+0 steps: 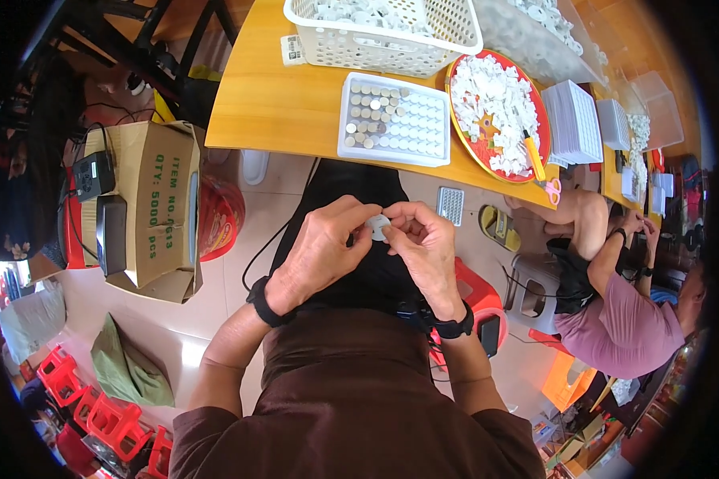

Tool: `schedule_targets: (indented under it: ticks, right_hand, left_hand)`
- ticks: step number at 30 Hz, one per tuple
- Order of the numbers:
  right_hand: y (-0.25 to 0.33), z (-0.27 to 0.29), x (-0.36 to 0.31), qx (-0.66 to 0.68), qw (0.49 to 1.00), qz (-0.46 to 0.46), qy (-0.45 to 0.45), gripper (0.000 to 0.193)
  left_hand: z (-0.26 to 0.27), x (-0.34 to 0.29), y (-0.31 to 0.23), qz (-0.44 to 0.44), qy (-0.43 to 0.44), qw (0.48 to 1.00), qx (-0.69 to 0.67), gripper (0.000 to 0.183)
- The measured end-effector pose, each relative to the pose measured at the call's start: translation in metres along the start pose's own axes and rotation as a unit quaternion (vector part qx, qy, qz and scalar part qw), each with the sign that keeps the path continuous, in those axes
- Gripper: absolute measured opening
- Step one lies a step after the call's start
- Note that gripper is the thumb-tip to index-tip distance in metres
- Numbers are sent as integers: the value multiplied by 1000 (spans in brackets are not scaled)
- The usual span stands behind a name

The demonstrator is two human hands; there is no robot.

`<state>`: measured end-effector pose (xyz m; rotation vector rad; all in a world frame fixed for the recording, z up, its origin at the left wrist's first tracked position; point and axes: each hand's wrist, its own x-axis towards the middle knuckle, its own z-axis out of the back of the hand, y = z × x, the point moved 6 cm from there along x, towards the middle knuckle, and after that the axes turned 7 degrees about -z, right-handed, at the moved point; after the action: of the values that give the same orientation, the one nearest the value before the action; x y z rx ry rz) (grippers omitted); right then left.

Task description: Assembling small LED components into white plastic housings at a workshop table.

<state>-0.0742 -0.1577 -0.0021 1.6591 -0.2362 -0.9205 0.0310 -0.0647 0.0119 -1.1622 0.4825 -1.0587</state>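
In front of my lap, a small white round plastic piece (pixel 379 227) is pinched between the fingertips of both hands. My left hand (pixel 325 246) grips it from the left with curled fingers. From the other side, my right hand (pixel 425 249) closes on it with thumb and forefinger. Beyond the hands, at the table's near edge, lies a white tray (pixel 341 148) with rows of round places. Beige discs fill much of its left part, and the right part looks white. A red plate (pixel 455 104) beside it is heaped with small white parts.
A yellow-handled tool (pixel 534 158) rests on the plate, near pink scissors (pixel 553 189). Behind the tray stands a white basket (pixel 359 53); stacked white trays (pixel 569 128) are right. A cardboard box (pixel 156 215) stands left, a red stool (pixel 473 294) right. Another person (pixel 623 327) sits farther right.
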Motion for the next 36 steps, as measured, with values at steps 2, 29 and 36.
schedule_targets:
  ticks: [2, 29, 36]
  right_hand:
    - [-1, 0, -1, -17, 1000, 0, -3, 12]
    - [-7, -2, -3, 67, 998, 3, -18, 16]
    - [-7, -1, -2, 68, 998, 13, -14, 19]
  left_hand:
    - [1, 0, -3, -33, -6, 999, 13, 27]
    - [-1, 4, -19, -158, 79, 971, 160, 38]
    - [3, 3, -15, -156, 51, 979, 120, 38]
